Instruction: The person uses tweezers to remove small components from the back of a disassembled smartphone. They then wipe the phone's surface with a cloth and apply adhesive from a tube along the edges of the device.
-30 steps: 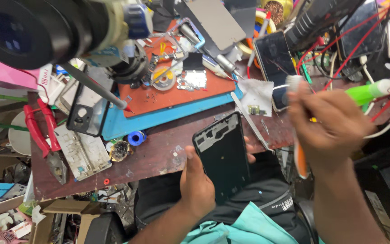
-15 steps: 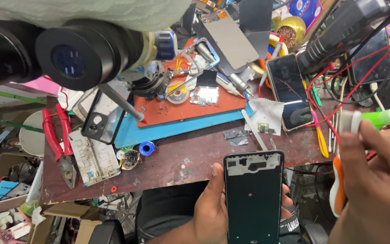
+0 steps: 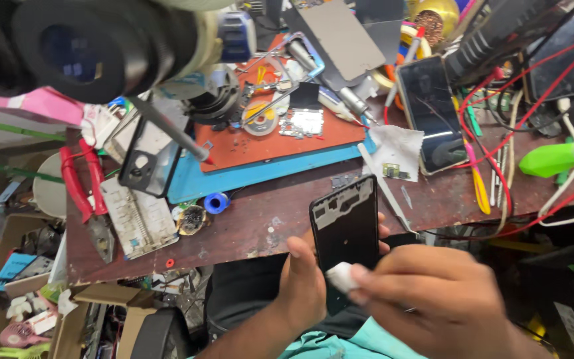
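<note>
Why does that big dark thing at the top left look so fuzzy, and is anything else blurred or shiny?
Head view: the microscope eyepiece sits very close to the lens, so it is out of focus; the right hand is softly blurred, the white wad it pinches too; the left hand and phone frame are sharper; a pale glare streak crosses the dark phone on the bench; the light is even, the shadows faint.

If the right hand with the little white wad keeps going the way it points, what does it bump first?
Probably the black phone frame held by the left hand; the right hand presses its white wad toward it, apparently touching already.
</note>
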The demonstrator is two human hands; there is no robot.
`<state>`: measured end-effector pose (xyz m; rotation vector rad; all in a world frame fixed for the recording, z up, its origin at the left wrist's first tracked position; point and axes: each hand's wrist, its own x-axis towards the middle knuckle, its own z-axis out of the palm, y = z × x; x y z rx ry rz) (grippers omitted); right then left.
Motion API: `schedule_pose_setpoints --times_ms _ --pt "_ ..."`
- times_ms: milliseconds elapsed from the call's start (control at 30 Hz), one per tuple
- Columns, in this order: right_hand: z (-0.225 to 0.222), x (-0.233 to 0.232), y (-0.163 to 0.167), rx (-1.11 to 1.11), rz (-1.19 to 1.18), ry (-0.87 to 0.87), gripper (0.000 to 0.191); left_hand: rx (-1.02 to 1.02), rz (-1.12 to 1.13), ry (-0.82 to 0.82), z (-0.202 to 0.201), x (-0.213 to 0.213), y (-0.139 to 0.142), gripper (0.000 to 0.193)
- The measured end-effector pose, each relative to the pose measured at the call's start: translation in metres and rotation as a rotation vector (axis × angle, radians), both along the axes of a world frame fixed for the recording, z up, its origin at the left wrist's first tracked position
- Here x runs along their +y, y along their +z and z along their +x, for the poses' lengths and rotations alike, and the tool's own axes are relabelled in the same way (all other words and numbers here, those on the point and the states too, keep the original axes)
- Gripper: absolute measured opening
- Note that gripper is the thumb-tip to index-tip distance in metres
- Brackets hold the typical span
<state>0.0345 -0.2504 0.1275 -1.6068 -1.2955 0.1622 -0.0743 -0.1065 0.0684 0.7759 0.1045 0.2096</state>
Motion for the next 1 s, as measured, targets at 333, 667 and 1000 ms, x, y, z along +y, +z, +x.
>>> schedule_pose_setpoints --times_ms 333,667,1000 --pt "0.008 -0.001 0.031 0.836 0.347 0.089 0.017 0.007 0.359 0.078 0.014 -0.018 -0.001 0.089" --pt "0.015 -0.017 -0.009 0.086 0.189 -0.436 0.016 -0.102 -0.407 -0.046 0.013 0.002 -0.019 0.09" --pt "-0.014 0.028 0.004 -0.256 -0.185 0.137 0.026 -0.171 -0.34 0.166 0.01 0.03 0.001 0.092"
